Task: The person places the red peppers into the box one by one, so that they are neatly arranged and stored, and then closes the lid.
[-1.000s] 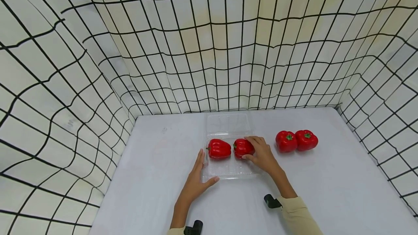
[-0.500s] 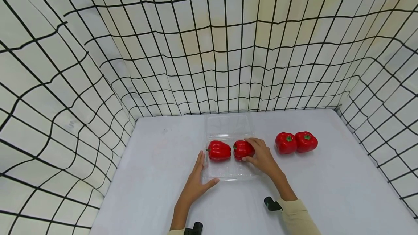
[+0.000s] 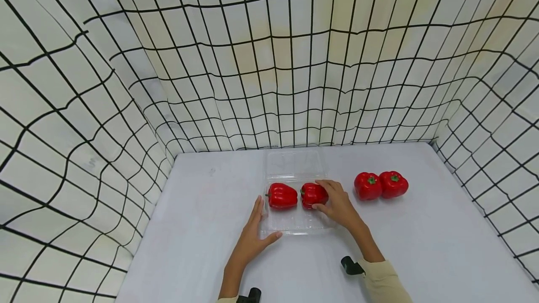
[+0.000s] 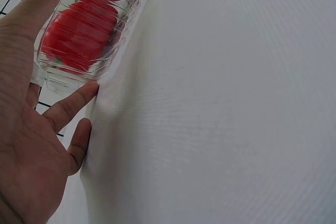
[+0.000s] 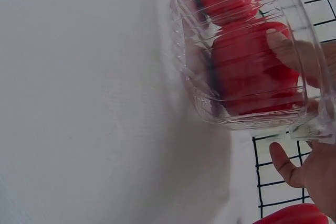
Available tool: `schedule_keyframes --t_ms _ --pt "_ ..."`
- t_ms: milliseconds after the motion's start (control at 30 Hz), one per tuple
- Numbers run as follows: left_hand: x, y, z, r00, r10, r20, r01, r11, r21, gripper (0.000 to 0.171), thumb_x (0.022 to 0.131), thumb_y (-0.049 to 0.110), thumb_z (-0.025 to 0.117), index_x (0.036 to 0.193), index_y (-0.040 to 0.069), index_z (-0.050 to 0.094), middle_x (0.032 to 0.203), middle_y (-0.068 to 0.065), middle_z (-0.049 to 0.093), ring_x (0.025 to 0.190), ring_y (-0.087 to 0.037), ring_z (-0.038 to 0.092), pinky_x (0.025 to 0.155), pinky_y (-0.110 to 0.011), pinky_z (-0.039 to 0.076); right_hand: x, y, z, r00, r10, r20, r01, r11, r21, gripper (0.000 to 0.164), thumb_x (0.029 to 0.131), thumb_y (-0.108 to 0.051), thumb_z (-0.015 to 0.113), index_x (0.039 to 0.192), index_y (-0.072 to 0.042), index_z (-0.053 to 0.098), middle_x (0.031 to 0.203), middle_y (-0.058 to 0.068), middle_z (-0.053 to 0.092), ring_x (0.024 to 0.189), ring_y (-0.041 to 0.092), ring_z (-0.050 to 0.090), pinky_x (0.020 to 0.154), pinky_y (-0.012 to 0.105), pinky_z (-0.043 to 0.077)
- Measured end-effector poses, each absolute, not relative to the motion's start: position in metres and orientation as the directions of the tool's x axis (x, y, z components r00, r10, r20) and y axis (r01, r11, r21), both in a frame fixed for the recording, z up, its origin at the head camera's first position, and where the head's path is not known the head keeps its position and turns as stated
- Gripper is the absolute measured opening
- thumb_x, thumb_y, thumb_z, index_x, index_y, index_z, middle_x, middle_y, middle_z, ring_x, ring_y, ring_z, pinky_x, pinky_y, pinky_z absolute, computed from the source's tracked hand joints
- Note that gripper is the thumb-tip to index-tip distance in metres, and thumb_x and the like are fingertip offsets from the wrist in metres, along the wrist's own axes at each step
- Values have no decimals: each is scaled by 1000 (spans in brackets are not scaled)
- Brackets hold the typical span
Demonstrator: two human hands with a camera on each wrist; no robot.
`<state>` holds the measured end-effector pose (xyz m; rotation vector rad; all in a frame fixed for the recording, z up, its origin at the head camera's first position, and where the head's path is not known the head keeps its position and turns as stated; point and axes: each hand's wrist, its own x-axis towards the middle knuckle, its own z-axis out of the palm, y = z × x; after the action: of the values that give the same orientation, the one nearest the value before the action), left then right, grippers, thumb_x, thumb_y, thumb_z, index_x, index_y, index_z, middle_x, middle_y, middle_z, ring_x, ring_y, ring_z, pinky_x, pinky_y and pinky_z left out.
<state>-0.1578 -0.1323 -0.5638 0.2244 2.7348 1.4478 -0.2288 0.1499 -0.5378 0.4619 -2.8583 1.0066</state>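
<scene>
Two red bell peppers lie on their sides in a clear plastic clamshell box (image 3: 290,225), whose lid (image 3: 293,162) is folded back behind it. My right hand (image 3: 340,205) reaches over the box's right side and grips the right bell pepper (image 3: 311,195), thumb in front and fingers behind. In the right wrist view that thumb (image 5: 283,50) shows against the pepper through the clear wall. The left bell pepper (image 3: 282,196) has its stem toward my left hand (image 3: 249,242). With fingers straight and thumb spread, this hand rests at the box's left side.
Two more red bell peppers (image 3: 368,186) (image 3: 393,184) stand side by side on the white table (image 3: 202,247), right of the box. Black netting (image 3: 294,78) over pale walls closes in the back and both sides. A dark wrist camera (image 3: 352,265) sits at each sleeve.
The whole head view has shifted slightly downward in the frame. Both hands, the box and the peppers keep their places relative to one another.
</scene>
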Motion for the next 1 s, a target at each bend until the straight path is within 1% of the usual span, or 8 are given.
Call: schedule_keyframes --t_ms 100,300,433,567,667,800,900,1000 --pt "-158 -133 -564 -989 145 34 109 553 826 106 78 47 78 158 28 10 166 5 9 138 -30 46 109 -54 41 -227 150 -533 -947 -252 201 -322 757 -568 77 77 -26 83 144 -18 47 143 15 49 133 36 44 96 55 53" --pt "-157 -133 -563 -990 139 24 97 550 830 106 78 47 78 158 29 11 166 6 10 139 -30 45 110 -55 39 -218 156 -513 -910 -217 353 -387 750 -536 69 77 -23 83 139 -19 52 137 14 54 127 33 48 97 63 48" --pt "-157 -133 -564 -989 142 26 101 548 831 105 78 47 77 158 28 11 166 6 10 140 -31 44 110 -55 39 -216 168 -500 -829 -178 529 -479 714 -511 61 75 -15 83 131 -12 59 129 14 60 120 32 54 93 60 52" --pt "-157 -132 -564 -989 144 25 100 543 834 105 78 48 77 158 29 11 166 5 10 140 -31 44 109 -55 40 -216 185 -491 -749 -86 657 -498 726 -474 54 74 -10 83 124 -9 64 122 15 63 114 32 58 92 58 52" --pt "-157 -132 -564 -989 143 18 94 544 834 105 78 48 77 158 29 11 166 7 10 140 -30 44 109 -55 39 -214 199 -487 -704 3 710 -473 744 -471 50 74 -9 82 121 -6 65 120 17 63 114 34 57 90 58 50" --pt "-158 -132 -564 -989 148 26 104 551 828 105 79 48 77 158 29 10 166 7 9 140 -31 44 109 -55 39 -212 219 -485 -683 160 712 -375 761 -530 45 78 -7 79 120 -3 64 123 20 60 119 38 52 90 63 45" --pt "-158 -132 -565 -989 143 28 104 561 821 105 79 49 76 158 30 10 166 8 9 140 -30 44 109 -55 40 -211 233 -489 -685 318 656 -254 740 -623 44 81 -8 76 123 -3 62 128 20 56 125 37 49 96 65 44" --pt "-157 -132 -565 -990 141 28 103 563 820 105 79 50 76 158 29 10 166 7 10 140 -30 44 109 -56 39 -209 245 -497 -680 476 558 -139 664 -735 44 88 -12 70 129 -4 58 135 19 51 131 32 43 103 62 43"
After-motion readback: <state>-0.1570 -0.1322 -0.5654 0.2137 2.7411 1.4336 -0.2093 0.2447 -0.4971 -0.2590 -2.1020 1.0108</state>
